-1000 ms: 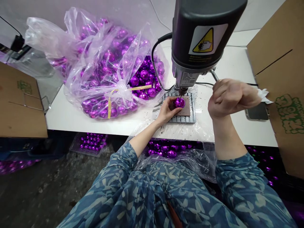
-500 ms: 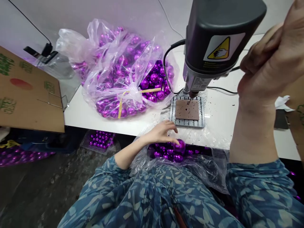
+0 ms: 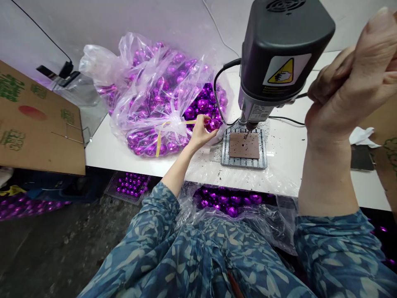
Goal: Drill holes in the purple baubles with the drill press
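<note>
My left hand (image 3: 201, 131) is at the open side of a clear plastic bag (image 3: 145, 103) full of shiny purple balls, its thumb and fingers around a purple ball (image 3: 213, 123). My right hand (image 3: 353, 74) is raised at the right of a black drill press (image 3: 285, 49), fingers curled; what they hold, if anything, is hidden. Below the drill bit lies a brown plate (image 3: 244, 145) with a small hole, on a grooved metal base (image 3: 263, 155) strewn with dark shavings. Over my lap, a second plastic bag (image 3: 273, 219) holds more purple balls (image 3: 231, 198).
A cardboard box (image 3: 40, 120) stands at the left. Below it, near the floor, is a clear tray of small purple balls (image 3: 132, 184). White tissue (image 3: 362, 134) and a dark flat object (image 3: 362, 158) lie at the right. A black cable (image 3: 217, 89) loops beside the drill.
My left hand has moved up from the lap bag, where it was at a purple ball, to the bag on the table. The view has shifted slightly; my right hand stays raised.
</note>
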A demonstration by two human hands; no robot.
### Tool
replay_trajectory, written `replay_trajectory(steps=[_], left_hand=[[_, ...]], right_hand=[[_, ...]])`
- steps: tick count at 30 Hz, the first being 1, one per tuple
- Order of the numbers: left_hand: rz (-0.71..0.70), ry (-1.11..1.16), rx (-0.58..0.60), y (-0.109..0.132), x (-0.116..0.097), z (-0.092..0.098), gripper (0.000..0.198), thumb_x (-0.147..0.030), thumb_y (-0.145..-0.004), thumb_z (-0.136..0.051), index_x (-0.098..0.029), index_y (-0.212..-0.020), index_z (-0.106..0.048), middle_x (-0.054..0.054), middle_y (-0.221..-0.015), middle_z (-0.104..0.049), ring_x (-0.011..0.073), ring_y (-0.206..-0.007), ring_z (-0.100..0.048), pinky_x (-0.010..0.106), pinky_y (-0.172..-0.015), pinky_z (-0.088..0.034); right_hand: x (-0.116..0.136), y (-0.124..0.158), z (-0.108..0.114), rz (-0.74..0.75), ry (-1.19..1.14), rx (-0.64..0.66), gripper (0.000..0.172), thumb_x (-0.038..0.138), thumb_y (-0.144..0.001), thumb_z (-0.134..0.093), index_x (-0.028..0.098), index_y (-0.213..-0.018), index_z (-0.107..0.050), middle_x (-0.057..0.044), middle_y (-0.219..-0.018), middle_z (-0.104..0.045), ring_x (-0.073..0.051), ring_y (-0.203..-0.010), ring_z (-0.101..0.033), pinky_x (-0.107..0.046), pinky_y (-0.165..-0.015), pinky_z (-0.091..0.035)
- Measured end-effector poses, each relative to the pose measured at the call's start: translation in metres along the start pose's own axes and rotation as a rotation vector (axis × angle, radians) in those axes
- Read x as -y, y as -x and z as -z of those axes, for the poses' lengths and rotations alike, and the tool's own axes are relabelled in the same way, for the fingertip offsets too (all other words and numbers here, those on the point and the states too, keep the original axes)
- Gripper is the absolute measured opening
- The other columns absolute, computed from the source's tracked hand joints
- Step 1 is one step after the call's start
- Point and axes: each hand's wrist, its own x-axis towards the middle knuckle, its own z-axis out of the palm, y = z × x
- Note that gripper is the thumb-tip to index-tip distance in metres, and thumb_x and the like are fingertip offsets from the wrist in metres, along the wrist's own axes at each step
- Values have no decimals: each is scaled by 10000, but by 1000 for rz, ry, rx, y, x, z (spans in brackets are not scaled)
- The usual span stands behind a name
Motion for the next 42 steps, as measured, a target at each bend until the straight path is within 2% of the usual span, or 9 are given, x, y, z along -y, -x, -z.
replay_trajectory(steps=[4,7,10,14,18,23,26,35,42], left_hand=[[89,419,135,29,-18,-5,532,-506,-936,-856,-257,-1357,-645,101,-1235,-763,220,-1062,-771,418,-956,-657],[166,560,250,41,-26,-26,686,-563,-917,-878,-262,-1464,-594,117,-1224,-790,243,-1102,-786,465,-1011,-653],[185,625,271,43,-26,-49,752,-592,-835,-946,-221,-1395,-607,126,-1233,-791,267,-1169,-773,492,-1091,-619],[149,557,264,38,-24,-68,648,-596,-893,-886,-209,-1361,-660,128,-1300,-787,280,-1216,-755,489,-1112,-594],[115,419,264,34,-26,-77,624,-467,-883,-906,-205,-1399,-673,142,-1403,-759,300,-1266,-736,472,-1103,-592],[77,293,181,35,-32,-88,740,-335,-793,-975,-201,-1418,-604,144,-1366,-731,312,-1256,-716,476,-1052,-605],[39,242,134,39,-36,-90,610,-295,-797,-974,-215,-1302,-642,120,-1286,-732,301,-1215,-699,493,-1054,-590],[6,280,165,43,-38,-91,561,-309,-844,-935,-207,-1313,-646,114,-1296,-694,274,-1183,-714,452,-1009,-628],[-62,302,195,47,-47,-99,461,-364,-935,-865,-236,-1336,-677,116,-1351,-728,310,-1318,-671,543,-1173,-550]], right_hand=[[4,2,-3,18,18,2,777,651,-733,-739,154,-577,-162,64,-472,-100,-2,-368,-327,-174,-491,-371],[2,2,-3,50,23,27,815,676,-765,-700,144,-613,-102,83,-453,-130,23,-369,-314,-223,-861,-656],[1,3,-2,66,53,54,801,686,-787,-668,138,-619,-108,99,-441,-156,42,-374,-297,-288,-1093,-661],[3,5,-2,50,48,40,743,664,-791,-664,152,-607,-158,97,-438,-199,30,-369,-302,-206,-783,-623],[4,5,-1,43,50,21,734,698,-770,-671,178,-610,-179,76,-441,-173,-8,-364,-316,-213,-444,-220],[-4,4,-1,70,56,13,775,747,-766,-664,190,-633,-143,73,-446,-106,-20,-357,-313,-244,-415,-162],[-9,4,-1,108,18,-19,794,751,-782,-669,196,-654,-117,77,-453,-60,-20,-340,-282,-236,-388,-124],[-10,4,2,107,-43,6,821,723,-780,-738,192,-660,-123,74,-469,-92,-24,-348,-299,-224,-397,-151],[-10,6,-1,127,-45,6,795,671,-826,-716,191,-683,-99,75,-498,-41,-4,-352,-271,-182,-409,-246]])
